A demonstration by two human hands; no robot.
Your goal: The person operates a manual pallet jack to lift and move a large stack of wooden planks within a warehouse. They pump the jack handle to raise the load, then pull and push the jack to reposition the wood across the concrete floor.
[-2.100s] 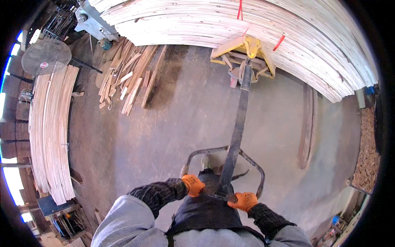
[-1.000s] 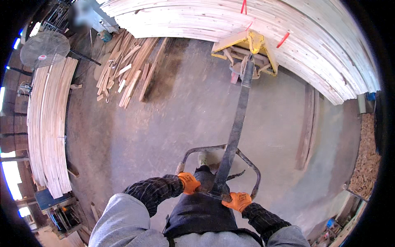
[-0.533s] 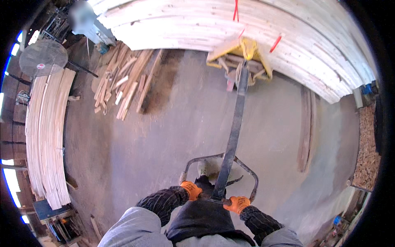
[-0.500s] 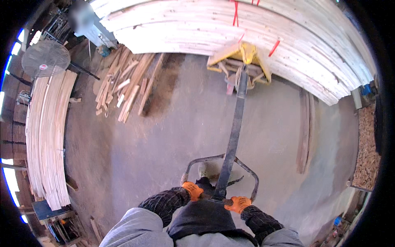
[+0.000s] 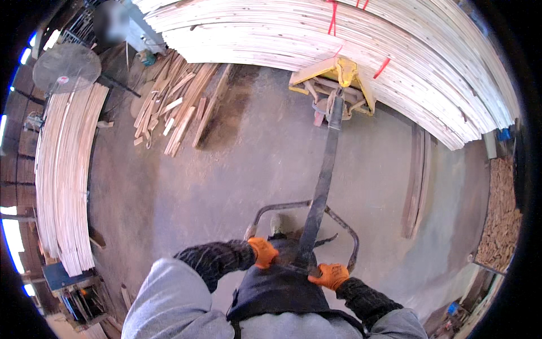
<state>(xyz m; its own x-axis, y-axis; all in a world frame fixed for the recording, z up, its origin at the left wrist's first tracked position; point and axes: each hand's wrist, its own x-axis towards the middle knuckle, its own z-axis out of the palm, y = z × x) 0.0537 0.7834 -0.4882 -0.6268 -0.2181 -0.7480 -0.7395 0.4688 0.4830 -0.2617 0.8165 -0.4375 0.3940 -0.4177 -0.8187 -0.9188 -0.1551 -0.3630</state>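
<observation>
Both my hands wear orange gloves and are closed around the lower bar of a pallet jack handle. My left hand (image 5: 263, 252) grips it left of the shaft, my right hand (image 5: 330, 276) right of it. A bent metal loop (image 5: 285, 204) surrounds the grip. From there the long dark shaft (image 5: 324, 169) runs away from me to the yellow pallet jack body (image 5: 346, 72). That body stands against a long stack of pale boards (image 5: 254, 45) tied with red straps; the forks are hidden. A small curved lever (image 5: 327, 239) sticks out right of the shaft.
Loose wood offcuts (image 5: 180, 107) lie on the floor at the far left. Beyond them stand a round fan (image 5: 66, 68) and another board stack (image 5: 66, 181). Two long dark timbers (image 5: 416, 181) lie at the right, near a bin of wood pieces (image 5: 499, 209).
The view has shifted slightly, and the yellow jack body sits a little farther right in it. My left arm is bent farther outward. Both hands keep hold of the handle.
</observation>
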